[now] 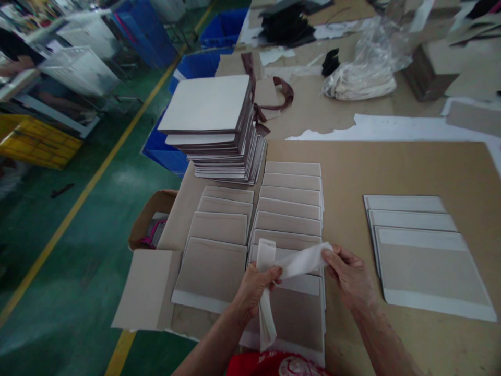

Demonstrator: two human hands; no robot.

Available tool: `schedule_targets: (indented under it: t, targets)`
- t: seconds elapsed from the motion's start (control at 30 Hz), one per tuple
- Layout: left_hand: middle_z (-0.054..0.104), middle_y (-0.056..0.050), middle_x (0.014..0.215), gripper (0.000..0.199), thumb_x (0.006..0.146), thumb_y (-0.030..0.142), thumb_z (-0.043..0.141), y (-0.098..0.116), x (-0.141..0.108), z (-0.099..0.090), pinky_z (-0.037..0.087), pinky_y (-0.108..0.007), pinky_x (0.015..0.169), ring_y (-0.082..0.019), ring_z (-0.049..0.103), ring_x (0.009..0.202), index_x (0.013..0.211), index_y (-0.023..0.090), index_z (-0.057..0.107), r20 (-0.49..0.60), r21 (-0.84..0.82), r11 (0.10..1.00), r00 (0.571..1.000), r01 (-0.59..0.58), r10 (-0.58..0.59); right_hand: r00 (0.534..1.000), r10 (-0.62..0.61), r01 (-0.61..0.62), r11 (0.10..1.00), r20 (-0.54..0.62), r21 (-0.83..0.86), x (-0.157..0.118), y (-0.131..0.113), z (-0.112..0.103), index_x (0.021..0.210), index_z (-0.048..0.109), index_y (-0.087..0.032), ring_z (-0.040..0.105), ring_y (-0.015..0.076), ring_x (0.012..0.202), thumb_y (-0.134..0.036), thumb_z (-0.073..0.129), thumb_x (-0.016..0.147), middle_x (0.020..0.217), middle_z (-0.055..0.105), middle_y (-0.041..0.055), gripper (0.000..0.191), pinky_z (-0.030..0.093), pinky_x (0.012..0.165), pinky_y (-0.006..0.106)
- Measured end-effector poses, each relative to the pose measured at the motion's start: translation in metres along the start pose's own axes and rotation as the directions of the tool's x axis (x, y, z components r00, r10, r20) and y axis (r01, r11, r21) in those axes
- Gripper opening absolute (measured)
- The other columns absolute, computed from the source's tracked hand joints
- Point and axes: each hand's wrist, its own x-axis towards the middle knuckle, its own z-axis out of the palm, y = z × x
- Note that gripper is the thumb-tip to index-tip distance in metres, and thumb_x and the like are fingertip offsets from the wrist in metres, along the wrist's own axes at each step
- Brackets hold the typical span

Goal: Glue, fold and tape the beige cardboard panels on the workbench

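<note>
My left hand [256, 284] grips a bundle of white strips [267, 318] whose ends hang below it and stick up above it. Between thumb and fingers, my right hand [350, 271] pinches the end of one white strip [303, 261], which stretches across from the left hand. Directly under both hands lies a column of overlapping grey-beige panels [291, 227], the nearest with a white band [301, 283] along its upper edge. Left of it is a second overlapping column of panels [217, 261]. To the right, three panels [426, 266] with white bands overlap on the table.
A tall stack of boards [211, 104] stands at the table's left edge, near blue bins [168, 149]. A cardboard box [136, 230] and pale boards [143, 290] are at the left. Farther back lie a plastic bag [360, 78], black pieces [287, 26] and a brown strap [287, 91].
</note>
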Motion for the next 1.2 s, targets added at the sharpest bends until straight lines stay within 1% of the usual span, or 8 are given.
schedule_targets:
  t: [0.2,0.3,0.4,0.57,0.7,0.87,1.03,1.2]
  targets:
    - [0.056,0.0,0.054,0.044,0.044,0.038,0.091,0.009,-0.011,-0.015,0.027,-0.019,0.039,-0.005,0.04,0.043,0.069,0.009,0.069,0.187,-0.064,0.998,0.982,-0.015,0.027,0.92,-0.013,0.03,0.999,0.392,-0.039,-0.046,-0.043,-0.009,0.063,0.066,-0.021,0.039,0.0106,0.052,-0.045,0.078,0.071,0.06,0.051,-0.0002,0.028,0.032,0.046,0.023]
    - [0.059,0.0,0.064,0.036,0.058,0.041,0.086,0.021,-0.004,-0.023,0.024,-0.017,0.042,-0.006,0.044,0.053,0.07,0.013,0.067,0.064,-0.149,0.977,0.984,-0.155,0.166,0.784,-0.01,0.024,1.0,0.62,-0.015,-0.077,-0.069,-0.002,0.065,0.064,-0.022,0.045,0.013,0.055,-0.044,0.074,0.075,0.063,0.052,0.0008,0.026,0.035,0.05,0.025]
    - [0.063,-0.002,0.075,0.031,0.065,0.039,0.084,0.037,-0.001,-0.024,0.028,-0.017,0.047,-0.008,0.05,0.066,0.075,0.015,0.066,-0.047,-0.198,0.938,0.958,-0.286,0.283,0.737,0.047,-0.017,0.999,0.675,-0.051,-0.093,-0.075,0.014,0.066,0.06,-0.023,0.046,0.0128,0.055,-0.047,0.073,0.076,0.063,0.053,0.0002,0.029,0.035,0.05,0.025]
    - [0.067,-0.008,0.085,0.06,0.054,0.065,0.081,0.052,-0.027,-0.01,0.035,-0.022,0.055,-0.012,0.051,0.066,0.081,0.013,0.067,0.301,-0.197,0.938,0.893,-0.285,0.335,0.783,0.041,0.16,0.951,0.621,-0.264,-0.089,-0.057,0.038,0.063,0.048,-0.021,0.036,0.0099,0.052,-0.052,0.062,0.083,0.058,0.044,-0.0032,0.04,0.028,0.048,0.023]
    - [0.06,-0.001,0.069,0.062,0.039,0.052,0.093,0.04,-0.049,0.003,0.038,-0.022,0.058,-0.012,0.05,0.062,0.08,0.011,0.07,0.593,-0.067,0.995,0.799,-0.076,0.101,0.832,-0.131,0.445,0.738,0.539,-0.508,-0.081,-0.045,0.048,0.061,0.048,-0.02,0.04,0.011,0.057,-0.043,0.056,0.088,0.059,0.046,-0.0021,0.036,0.03,0.053,0.024]
    - [0.061,0.0,0.067,0.039,0.049,0.03,0.091,0.017,-0.056,0.012,0.043,-0.022,0.059,-0.011,0.053,0.058,0.078,0.013,0.07,0.517,-0.153,0.987,0.855,0.056,0.031,0.857,0.005,0.284,0.83,0.516,-0.48,-0.071,-0.029,0.046,0.056,0.043,-0.02,0.033,0.0092,0.053,-0.053,0.06,0.082,0.055,0.036,-0.0046,0.045,0.025,0.048,0.023]
    - [0.057,0.0,0.057,0.041,0.052,0.04,0.088,0.012,-0.051,0.014,0.032,-0.018,0.045,-0.006,0.046,0.047,0.07,0.011,0.067,0.44,-0.234,0.97,0.897,0.063,0.048,0.808,0.178,-0.058,0.973,0.561,-0.225,-0.058,-0.016,0.036,0.057,0.05,-0.019,0.029,0.0061,0.042,-0.062,0.075,0.063,0.048,0.041,-0.0055,0.05,0.02,0.041,0.022]
    - [0.052,0.004,0.05,0.051,0.058,0.055,0.084,0.012,-0.04,0.017,0.026,-0.019,0.039,-0.004,0.037,0.039,0.074,0.012,0.064,0.249,-0.223,0.968,0.967,0.112,-0.055,0.875,0.115,-0.131,0.991,0.469,0.001,-0.045,-0.006,0.024,0.057,0.055,-0.018,0.031,0.0048,0.04,-0.053,0.082,0.061,0.045,0.045,-0.0051,0.044,0.021,0.039,0.02]
